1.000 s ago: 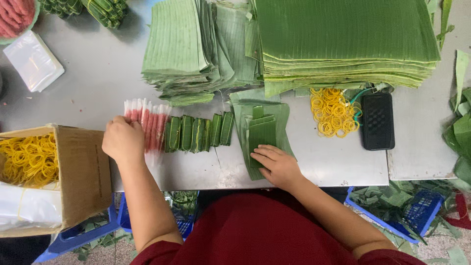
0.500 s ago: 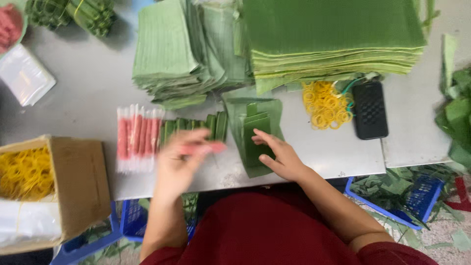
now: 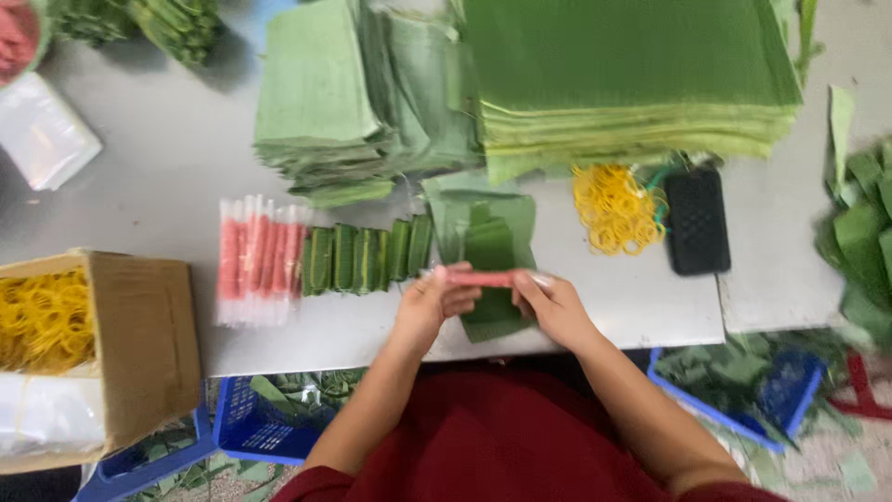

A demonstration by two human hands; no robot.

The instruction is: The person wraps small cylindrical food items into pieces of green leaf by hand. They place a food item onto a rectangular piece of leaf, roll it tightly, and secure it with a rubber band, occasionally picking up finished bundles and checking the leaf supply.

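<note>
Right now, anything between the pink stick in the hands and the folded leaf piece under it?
Nothing visible. The left hand and right hand hold the pink stick by its ends, directly over the folded leaf piece, with no other object between them.

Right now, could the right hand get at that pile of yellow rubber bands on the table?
Probably yes: the rubber bands lie in the open just beyond the right hand, nothing between them, though both hands hold a pink stick.

Even, bright light; slight motion blur
</note>
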